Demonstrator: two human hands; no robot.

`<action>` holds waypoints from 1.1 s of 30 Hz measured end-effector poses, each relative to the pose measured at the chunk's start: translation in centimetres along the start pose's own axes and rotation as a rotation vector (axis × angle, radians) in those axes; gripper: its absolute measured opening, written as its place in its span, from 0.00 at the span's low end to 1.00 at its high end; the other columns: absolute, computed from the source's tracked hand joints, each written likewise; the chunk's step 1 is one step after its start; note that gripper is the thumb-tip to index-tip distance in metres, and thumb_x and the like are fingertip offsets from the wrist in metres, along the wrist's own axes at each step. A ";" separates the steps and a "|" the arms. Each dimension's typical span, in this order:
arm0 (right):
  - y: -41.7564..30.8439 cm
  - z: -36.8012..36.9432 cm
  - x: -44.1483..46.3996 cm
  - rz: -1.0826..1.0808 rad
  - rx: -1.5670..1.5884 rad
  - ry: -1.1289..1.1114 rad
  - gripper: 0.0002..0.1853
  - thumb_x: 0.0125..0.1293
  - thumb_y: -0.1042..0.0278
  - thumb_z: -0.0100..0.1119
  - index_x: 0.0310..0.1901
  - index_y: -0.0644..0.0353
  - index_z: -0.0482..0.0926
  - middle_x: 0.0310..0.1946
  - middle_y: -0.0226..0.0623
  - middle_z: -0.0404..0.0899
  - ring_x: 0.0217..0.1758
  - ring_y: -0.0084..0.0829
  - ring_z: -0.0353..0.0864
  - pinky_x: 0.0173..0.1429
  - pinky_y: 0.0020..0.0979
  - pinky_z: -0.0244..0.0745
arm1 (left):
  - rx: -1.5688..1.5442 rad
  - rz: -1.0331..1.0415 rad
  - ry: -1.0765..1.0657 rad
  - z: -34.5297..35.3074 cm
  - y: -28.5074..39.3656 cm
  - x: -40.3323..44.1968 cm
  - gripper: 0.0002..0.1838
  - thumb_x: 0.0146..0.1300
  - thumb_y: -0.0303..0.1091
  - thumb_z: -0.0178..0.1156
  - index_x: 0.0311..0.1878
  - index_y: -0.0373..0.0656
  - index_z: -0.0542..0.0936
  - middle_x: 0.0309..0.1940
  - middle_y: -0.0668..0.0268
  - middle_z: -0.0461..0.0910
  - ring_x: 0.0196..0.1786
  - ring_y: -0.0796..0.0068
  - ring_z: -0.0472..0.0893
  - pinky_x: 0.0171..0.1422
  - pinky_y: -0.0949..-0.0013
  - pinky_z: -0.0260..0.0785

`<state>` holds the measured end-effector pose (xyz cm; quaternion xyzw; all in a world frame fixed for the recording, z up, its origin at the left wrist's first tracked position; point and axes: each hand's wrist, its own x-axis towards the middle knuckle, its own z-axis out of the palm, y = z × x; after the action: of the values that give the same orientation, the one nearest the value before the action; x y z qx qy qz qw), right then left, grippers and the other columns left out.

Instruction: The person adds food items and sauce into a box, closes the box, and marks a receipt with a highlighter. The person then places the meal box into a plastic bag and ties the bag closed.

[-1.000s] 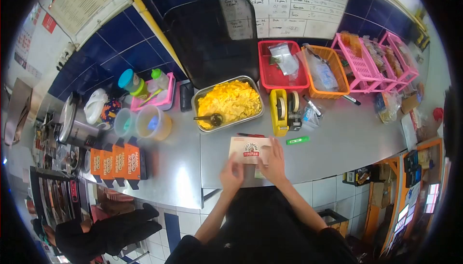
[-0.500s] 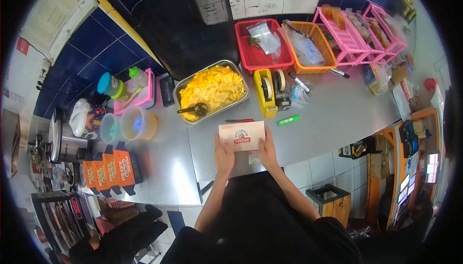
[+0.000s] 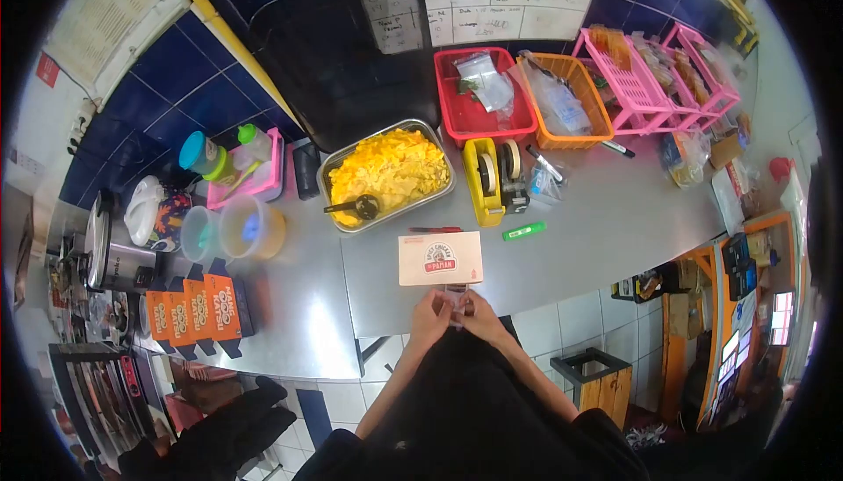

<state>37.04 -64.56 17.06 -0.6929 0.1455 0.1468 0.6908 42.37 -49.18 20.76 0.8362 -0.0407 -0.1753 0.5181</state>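
Observation:
A cardboard food box [image 3: 440,259] with a printed logo lies flat on the steel counter, just beyond my hands. At the counter's front edge, my left hand [image 3: 431,316] and my right hand [image 3: 479,314] are close together, fingertips pinched. Between them they hold a small pale slip [image 3: 456,290], partly covered by the fingers; whether it is a label or a thin packet is unclear. A red pen [image 3: 436,230] lies along the box's far side. Right of the box is a green marker [image 3: 524,231].
Behind the box stand a metal tray [image 3: 327,189] of yellow food with a black ladle [image 3: 358,208], and a yellow tape dispenser [image 3: 482,184]. Red [image 3: 485,127] and orange baskets [image 3: 575,139] sit at the back. On the left are orange boxes [image 3: 198,310] and plastic tubs [image 3: 252,228].
Both hands have let go of the cardboard box, which now lies on the counter. They have moved back toward my body and taken hold of the small slip.

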 end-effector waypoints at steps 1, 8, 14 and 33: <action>-1.2 0.2 -0.4 -0.008 -0.006 -0.006 0.16 0.65 0.79 0.67 0.44 0.56 0.66 0.32 0.30 0.78 0.34 0.17 0.77 0.34 0.26 0.71 | -0.054 0.064 -0.033 -0.3 0.1 0.1 0.05 0.68 0.28 0.63 0.44 0.39 0.81 0.37 0.59 0.86 0.41 0.71 0.85 0.48 0.68 0.75; -8.4 -0.8 0.4 -0.281 0.364 0.063 0.20 0.73 0.77 0.57 0.65 0.55 0.71 0.44 0.30 0.76 0.43 0.19 0.74 0.49 0.26 0.72 | -0.125 0.378 0.066 -3.6 4.7 2.6 0.11 0.66 0.21 0.61 0.51 0.38 0.82 0.45 0.59 0.84 0.48 0.67 0.84 0.54 0.67 0.75; -9.1 -1.1 5.5 -0.449 -0.153 0.227 0.18 0.68 0.76 0.61 0.59 0.60 0.76 0.54 0.45 0.79 0.63 0.37 0.78 0.66 0.39 0.74 | -0.008 0.328 0.280 -1.0 4.1 3.9 0.21 0.63 0.23 0.63 0.61 0.37 0.79 0.50 0.52 0.81 0.53 0.54 0.83 0.58 0.60 0.75; -7.1 -2.9 5.6 -0.710 -1.065 0.098 0.29 0.67 0.63 0.59 0.70 0.53 0.70 0.76 0.38 0.64 0.83 0.43 0.52 0.84 0.61 0.36 | 0.446 0.448 0.530 -5.4 2.4 5.5 0.26 0.60 0.33 0.68 0.62 0.48 0.77 0.59 0.47 0.74 0.58 0.42 0.77 0.60 0.50 0.74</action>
<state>45.05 -67.43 21.34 -0.9529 -0.1542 -0.0704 0.2514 49.61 -47.08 23.65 0.9146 -0.1241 0.1765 0.3420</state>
